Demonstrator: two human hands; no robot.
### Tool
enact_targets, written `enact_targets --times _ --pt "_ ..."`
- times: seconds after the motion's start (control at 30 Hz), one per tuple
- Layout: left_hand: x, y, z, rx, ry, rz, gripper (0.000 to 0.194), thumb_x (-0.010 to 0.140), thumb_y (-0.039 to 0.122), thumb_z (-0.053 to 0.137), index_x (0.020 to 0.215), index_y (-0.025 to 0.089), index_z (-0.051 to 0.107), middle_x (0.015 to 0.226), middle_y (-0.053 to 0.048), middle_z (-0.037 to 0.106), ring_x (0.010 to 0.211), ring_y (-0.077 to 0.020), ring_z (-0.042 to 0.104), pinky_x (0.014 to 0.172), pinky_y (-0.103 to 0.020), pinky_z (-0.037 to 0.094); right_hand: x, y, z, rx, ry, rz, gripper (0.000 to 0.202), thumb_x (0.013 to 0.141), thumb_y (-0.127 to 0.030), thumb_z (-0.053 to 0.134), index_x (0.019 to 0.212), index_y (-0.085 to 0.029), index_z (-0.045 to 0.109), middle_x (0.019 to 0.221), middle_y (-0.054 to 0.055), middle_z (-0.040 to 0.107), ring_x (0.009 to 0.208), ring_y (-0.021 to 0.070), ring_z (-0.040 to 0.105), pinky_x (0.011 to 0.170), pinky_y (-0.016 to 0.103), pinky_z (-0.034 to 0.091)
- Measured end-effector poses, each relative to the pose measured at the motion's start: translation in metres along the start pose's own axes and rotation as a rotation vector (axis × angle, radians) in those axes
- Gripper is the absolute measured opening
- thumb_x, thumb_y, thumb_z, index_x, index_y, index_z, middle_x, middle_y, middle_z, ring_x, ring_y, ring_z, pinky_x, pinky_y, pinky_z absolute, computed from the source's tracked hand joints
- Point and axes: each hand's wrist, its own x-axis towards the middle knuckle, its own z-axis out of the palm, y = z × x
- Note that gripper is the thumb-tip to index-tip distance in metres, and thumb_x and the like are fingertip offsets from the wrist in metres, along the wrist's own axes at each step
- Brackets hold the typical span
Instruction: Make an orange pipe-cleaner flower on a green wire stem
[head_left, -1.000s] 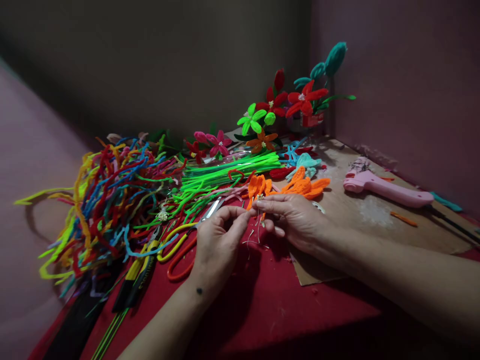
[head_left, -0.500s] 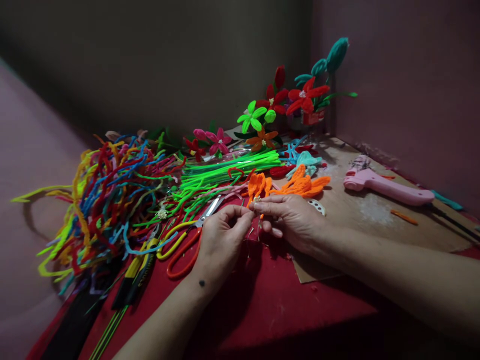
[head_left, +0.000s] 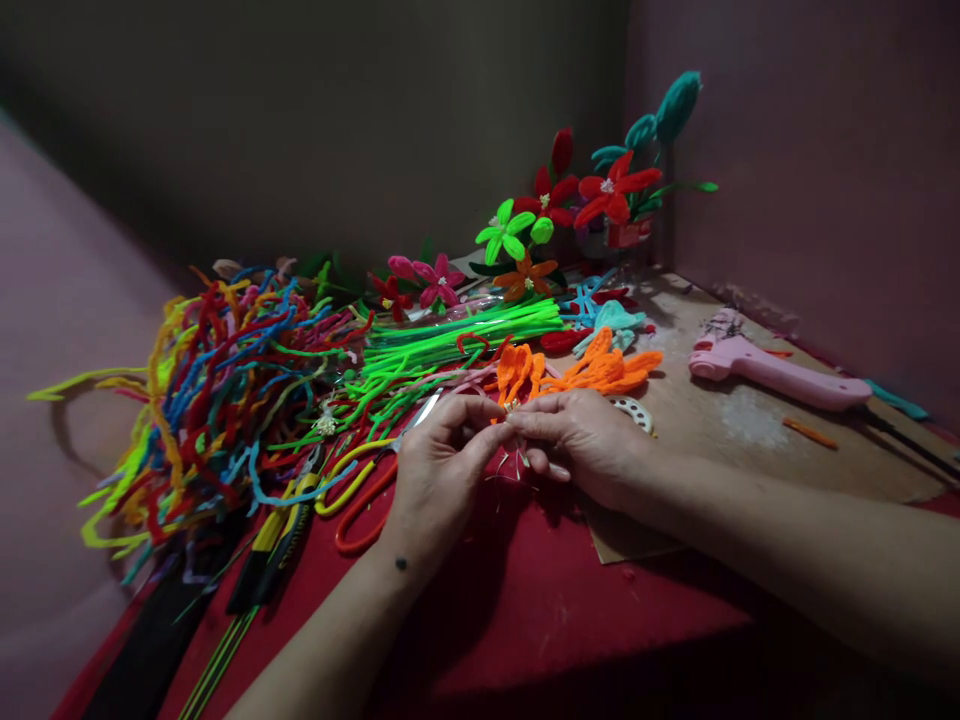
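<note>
The left hand (head_left: 442, 475) and right hand (head_left: 592, 435) meet over the red tabletop (head_left: 585, 620), their fingers pinched narrow around a small, pale, beady cluster (head_left: 511, 407). Thin, wiry threads dangle below it. Just beyond lie soft, looped orange petals (head_left: 600, 372) with a plush nap. Fuzzy bright-green stems (head_left: 465, 335) run straight in a bundle, while a shaggy multicoloured heap (head_left: 232, 400) curls at left. Near the left hand are scissors (head_left: 379, 445) with smooth handle loops and yellow-and-black pliers (head_left: 281, 535). A glossy pink glue gun (head_left: 787, 380) rests on flat brown cardboard (head_left: 690, 430).

Compared with half a second ago, the left fingertips have closed in against the right ones, the left hand covers more of the scissors' pivot, and the holed white disc (head_left: 636, 412) beside the right hand shows a little more.
</note>
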Motion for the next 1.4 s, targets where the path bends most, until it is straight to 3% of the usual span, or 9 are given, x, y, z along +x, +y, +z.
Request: enact_targets --times 0.13,0.37,0.73,0.9,1.1,1.27,1.4 --pt "-0.001 -0.001 -0.001 0.146 -0.006 0.102 0.011 0.075 0.026 0.06 0.069 0.017 0.06 0.073 -0.001 0.058 0.071 -0.0133 0.053 0.068 -0.024 0.042 -0.001 -0.002 -0.001 0.0 -0.055 0.008 0.017 0.072 -0.024 0.061 0.061 -0.012 0.057 0.04 -0.002 0.051 0.03 0.0046 0.037 0.03 0.017 0.02" --pt "-0.004 0.003 0.002 -0.092 -0.045 -0.096 0.01 0.077 0.026 0.057 0.073 0.017 0.053 0.064 0.002 0.057 0.061 -0.0115 0.054 0.058 -0.022 0.043 0.0 -0.004 0.0 0.054 -0.093 0.047 0.015 0.071 -0.023 0.062 0.062 -0.011 0.059 0.04 -0.001 0.052 0.03 0.0049 0.039 0.029 0.015 0.022" --pt "-0.004 0.002 0.002 -0.16 -0.043 -0.114 0.009 0.079 0.023 0.058 0.078 0.017 0.051 0.064 0.004 0.055 0.056 -0.0066 0.054 0.054 -0.018 0.044 -0.001 -0.003 0.0 0.035 -0.164 0.075 0.014 0.072 -0.02 0.063 0.065 -0.008 0.062 0.059 0.003 0.061 0.04 0.0032 0.048 0.031 0.011 0.027" --pt "0.001 0.002 -0.011 -0.454 -0.27 -0.316 0.027 0.073 0.019 0.064 0.099 0.019 0.058 0.071 0.001 0.061 0.054 -0.0079 0.056 0.052 -0.02 0.044 -0.003 -0.006 -0.001 0.034 -0.278 0.11 0.015 0.073 -0.021 0.063 0.067 -0.007 0.063 0.063 0.005 0.064 0.037 0.0031 0.047 0.029 0.012 0.028" --pt "0.003 0.001 -0.019 -0.544 -0.446 -0.448 0.011 0.067 0.015 0.069 0.078 0.013 0.066 0.054 -0.001 0.06 0.046 -0.0097 0.056 0.046 -0.019 0.04 -0.003 -0.011 -0.002 0.089 -0.445 0.263 0.012 0.072 -0.018 0.064 0.07 -0.006 0.063 0.062 0.007 0.067 0.034 0.004 0.048 0.027 0.011 0.03" --pt "0.004 -0.003 -0.021 -0.53 -0.411 -0.409 0.008 0.065 0.015 0.07 0.071 0.012 0.066 0.055 -0.001 0.06 0.044 -0.008 0.054 0.042 -0.016 0.036 0.0 -0.011 -0.004 0.098 -0.443 0.305 0.008 0.068 -0.014 0.064 0.068 -0.006 0.064 0.058 0.004 0.065 0.035 0.0055 0.052 0.028 0.012 0.035" --pt "0.004 -0.004 -0.019 -0.51 -0.371 -0.404 0.008 0.067 0.018 0.069 0.069 0.011 0.064 0.054 -0.001 0.058 0.043 -0.0066 0.051 0.042 -0.015 0.035 -0.001 -0.01 -0.005 0.01 -0.399 0.263 0.008 0.069 -0.014 0.063 0.067 -0.007 0.065 0.06 0.004 0.066 0.033 0.0038 0.048 0.025 0.011 0.03"
